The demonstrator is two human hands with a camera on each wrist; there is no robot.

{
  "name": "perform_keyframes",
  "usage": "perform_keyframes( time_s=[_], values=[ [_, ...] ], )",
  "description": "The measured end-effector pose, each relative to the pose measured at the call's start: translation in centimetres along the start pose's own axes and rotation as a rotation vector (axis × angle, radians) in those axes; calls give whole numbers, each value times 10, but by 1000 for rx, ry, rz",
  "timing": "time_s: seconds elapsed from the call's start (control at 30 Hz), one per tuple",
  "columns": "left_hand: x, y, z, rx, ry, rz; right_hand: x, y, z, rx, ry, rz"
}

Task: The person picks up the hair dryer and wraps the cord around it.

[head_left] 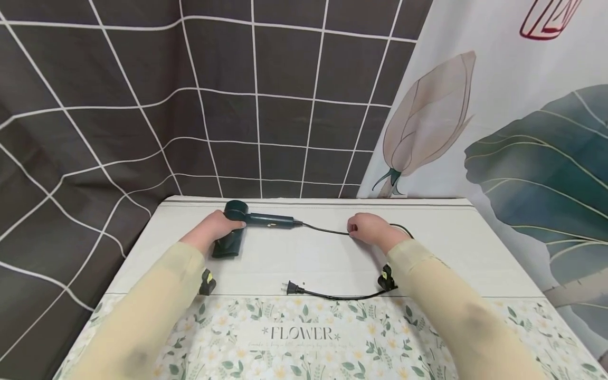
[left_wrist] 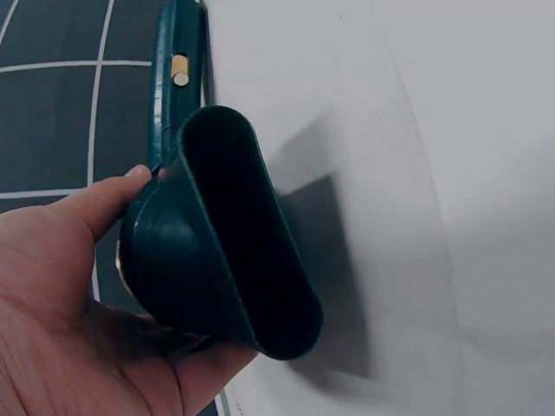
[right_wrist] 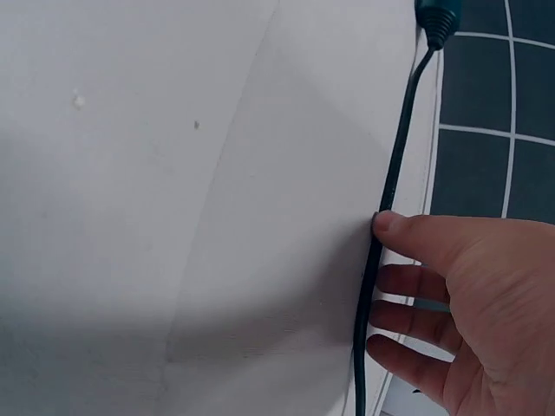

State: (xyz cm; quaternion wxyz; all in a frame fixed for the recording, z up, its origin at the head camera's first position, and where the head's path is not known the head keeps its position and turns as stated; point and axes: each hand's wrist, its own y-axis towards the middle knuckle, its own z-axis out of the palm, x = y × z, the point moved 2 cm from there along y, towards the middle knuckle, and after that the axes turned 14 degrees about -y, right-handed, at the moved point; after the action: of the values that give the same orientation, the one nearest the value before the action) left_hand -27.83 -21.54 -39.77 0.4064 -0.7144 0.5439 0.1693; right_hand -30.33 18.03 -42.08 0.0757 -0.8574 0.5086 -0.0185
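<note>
A dark green hair dryer (head_left: 271, 220) lies at the back left of the table, its handle pointing right. My left hand (head_left: 216, 228) grips its head, thumb on one side and fingers on the other; in the left wrist view the flat nozzle (left_wrist: 247, 234) faces the camera. From the handle's end a black cord (head_left: 325, 230) runs right to my right hand (head_left: 370, 229). That hand pinches the cord between thumb and a finger, the other fingers beside it, as the right wrist view shows. The two-pin plug (head_left: 294, 288) lies nearer the front, its cord leading right behind my right forearm.
A white cloth with a floral front band (head_left: 304, 334) covers the table. Behind it hangs a dark grid-patterned curtain (head_left: 290, 121), with a leaf-printed white curtain (head_left: 442, 31) at the right. Black wrist cameras sit under both wrists.
</note>
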Motion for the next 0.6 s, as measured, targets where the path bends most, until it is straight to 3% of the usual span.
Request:
perform_keyframes(
  time_s=[0.33, 0.6],
  values=[
    [-3, 6, 0, 6, 64, 12, 0, 2, -2, 35, -23, 13],
    [-2, 3, 3, 5, 30, 24, 6, -1, -2, 47, -118, -16]
  ],
)
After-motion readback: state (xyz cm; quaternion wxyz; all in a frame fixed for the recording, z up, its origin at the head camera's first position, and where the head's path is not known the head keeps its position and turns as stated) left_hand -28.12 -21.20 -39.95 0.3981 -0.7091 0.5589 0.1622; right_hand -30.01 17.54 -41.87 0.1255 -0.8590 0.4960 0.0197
